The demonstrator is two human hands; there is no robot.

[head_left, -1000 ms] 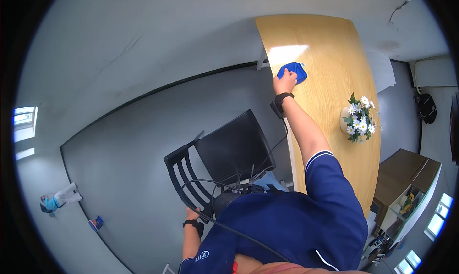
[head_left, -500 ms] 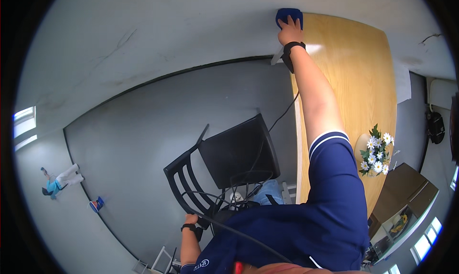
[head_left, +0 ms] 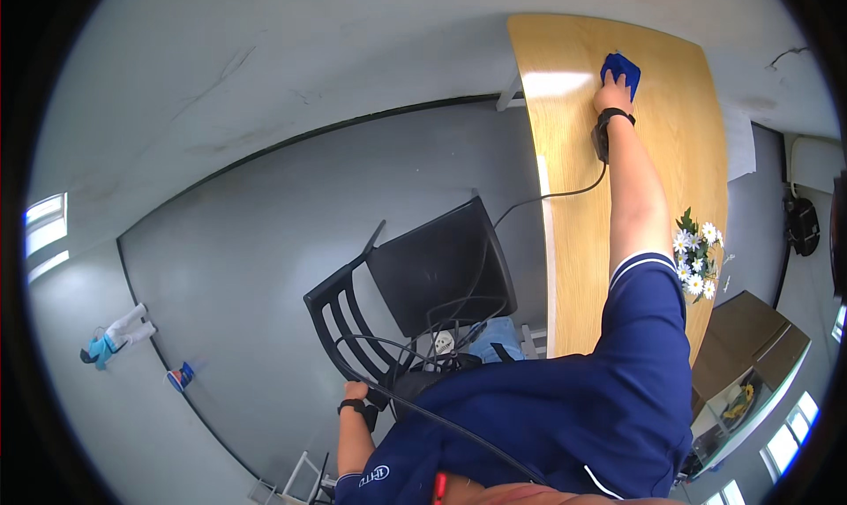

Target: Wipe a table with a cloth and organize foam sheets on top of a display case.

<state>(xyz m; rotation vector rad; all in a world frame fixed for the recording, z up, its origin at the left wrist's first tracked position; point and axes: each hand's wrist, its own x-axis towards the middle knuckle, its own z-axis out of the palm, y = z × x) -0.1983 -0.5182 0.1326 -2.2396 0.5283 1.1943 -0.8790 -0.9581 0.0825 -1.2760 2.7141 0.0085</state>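
Over at nine o'clock lie a small figure toy (head_left: 113, 342) and a blue cup (head_left: 179, 376) on the grey floor, and moving in, the left hand (head_left: 356, 390) is curled around the back rail of the black chair (head_left: 415, 293) at about seven o'clock. Up at one o'clock the right hand (head_left: 611, 93) is stretched far out, fingers pressing down on the blue cloth (head_left: 621, 68) flat on the wooden worktop (head_left: 573, 231). The risk, I'd say, is the wrist cable (head_left: 551, 196) trailing over the edge or the sleeve brushing the daisy vase (head_left: 697, 262) at three o'clock and tipping it.
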